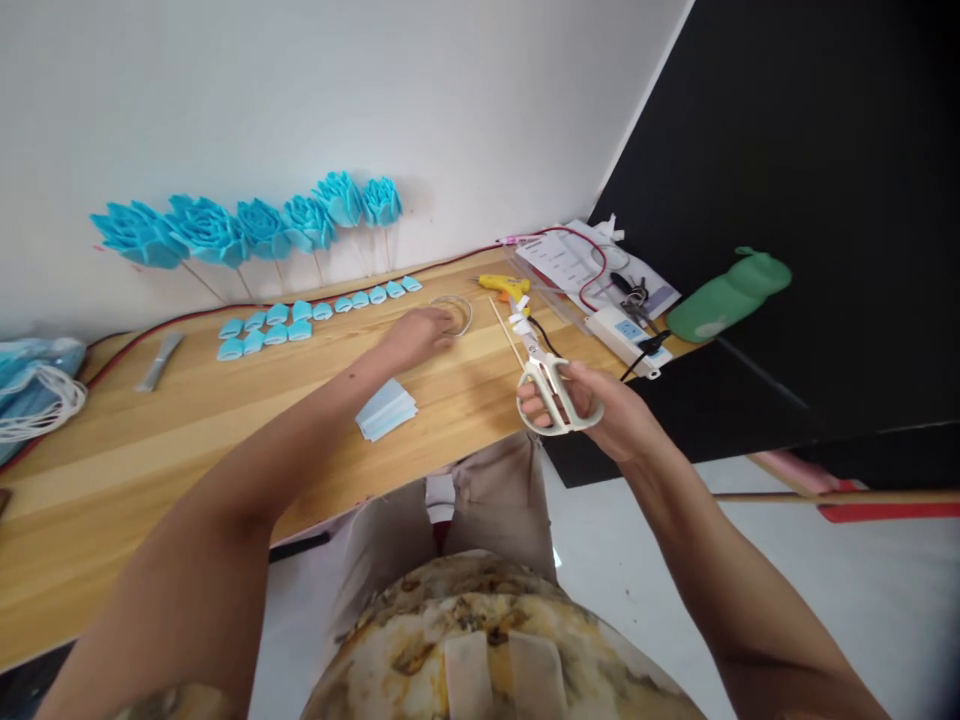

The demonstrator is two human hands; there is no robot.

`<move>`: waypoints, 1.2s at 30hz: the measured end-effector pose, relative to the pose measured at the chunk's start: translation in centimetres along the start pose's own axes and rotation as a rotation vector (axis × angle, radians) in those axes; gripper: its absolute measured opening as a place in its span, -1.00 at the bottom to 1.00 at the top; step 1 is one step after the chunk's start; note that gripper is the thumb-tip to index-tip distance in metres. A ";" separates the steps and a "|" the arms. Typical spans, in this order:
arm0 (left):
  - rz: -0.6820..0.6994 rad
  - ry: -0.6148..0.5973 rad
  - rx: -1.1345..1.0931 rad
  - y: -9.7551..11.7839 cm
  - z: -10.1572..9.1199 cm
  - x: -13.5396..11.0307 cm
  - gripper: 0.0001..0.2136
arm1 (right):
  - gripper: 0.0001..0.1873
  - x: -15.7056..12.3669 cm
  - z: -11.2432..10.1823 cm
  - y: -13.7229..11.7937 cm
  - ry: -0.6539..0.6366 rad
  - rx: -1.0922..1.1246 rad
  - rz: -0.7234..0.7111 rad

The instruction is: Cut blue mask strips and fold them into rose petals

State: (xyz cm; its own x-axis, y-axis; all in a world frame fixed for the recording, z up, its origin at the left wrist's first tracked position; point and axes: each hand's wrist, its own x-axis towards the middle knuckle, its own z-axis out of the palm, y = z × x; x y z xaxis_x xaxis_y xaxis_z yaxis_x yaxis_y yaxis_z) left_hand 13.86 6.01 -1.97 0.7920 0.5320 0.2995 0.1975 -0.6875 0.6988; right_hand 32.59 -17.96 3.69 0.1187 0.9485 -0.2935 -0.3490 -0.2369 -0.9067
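My right hand (600,405) is closed around the handles of white scissors (544,375), blades pointing away over the table's front edge. My left hand (420,333) reaches across the wooden table (150,450), fingers curled down beside a coil of clear tape or wire (454,312); whether it grips the coil I cannot make out. A small stack of pale blue folded pieces (385,410) lies between my arms. A thin wooden stick (506,332) lies next to the scissors' blades.
Several blue paper flowers on sticks (247,228) lean on the wall, with rows of blue petals (300,318) below. A yellow glue gun (506,287), power strip (626,335), papers and a green bottle (727,295) lie at the right. Blue masks (34,390) sit far left.
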 end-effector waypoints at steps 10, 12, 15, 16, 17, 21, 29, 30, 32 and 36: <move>-0.413 0.275 -0.046 -0.1 -6.2 -8.0 -0.66 | -0.51 6.1 2.5 1.2 -0.139 -0.806 -0.131; -0.456 0.304 -0.168 0.4 -6.4 -9.5 -0.64 | -0.53 7.4 3.5 1.1 -0.179 -0.874 -0.137; -0.456 0.299 -0.250 1.1 -6.2 -11.0 -0.66 | -0.55 8.5 4.3 0.8 -0.168 -0.989 -0.159; -0.448 0.288 -0.255 1.3 -6.1 -11.3 -0.67 | -0.55 8.7 4.4 0.7 -0.158 -1.040 -0.170; -0.442 0.276 -0.257 1.5 -6.0 -11.5 -0.67 | -0.55 8.8 4.4 0.7 -0.147 -1.091 -0.180; -0.447 0.232 -0.256 1.8 -5.4 -12.2 -0.64 | -0.57 8.9 4.1 0.8 -0.097 -1.298 -0.261; -0.394 0.140 -0.189 3.2 -5.8 -13.6 -0.66 | -0.64 9.8 4.4 1.0 0.036 -1.584 -0.492; -0.383 0.135 -0.165 3.3 -6.1 -13.8 -0.67 | -0.64 9.8 4.9 1.0 0.053 -1.561 -0.512; -0.379 0.145 -0.119 3.4 -6.7 -13.9 -0.70 | -0.66 9.5 6.1 1.3 0.063 -1.487 -0.562; -0.411 0.153 -0.073 3.2 -7.2 -13.9 -0.73 | -0.71 8.3 8.5 2.5 -0.073 -1.381 -0.672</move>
State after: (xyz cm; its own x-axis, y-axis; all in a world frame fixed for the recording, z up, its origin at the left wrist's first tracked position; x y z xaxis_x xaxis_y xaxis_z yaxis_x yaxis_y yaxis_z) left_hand -0.71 -0.02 0.74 0.5608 0.8244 0.0763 0.4320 -0.3699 0.8225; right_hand 24.85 -8.85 1.58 -0.1625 0.9546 0.2495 0.8603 0.2609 -0.4380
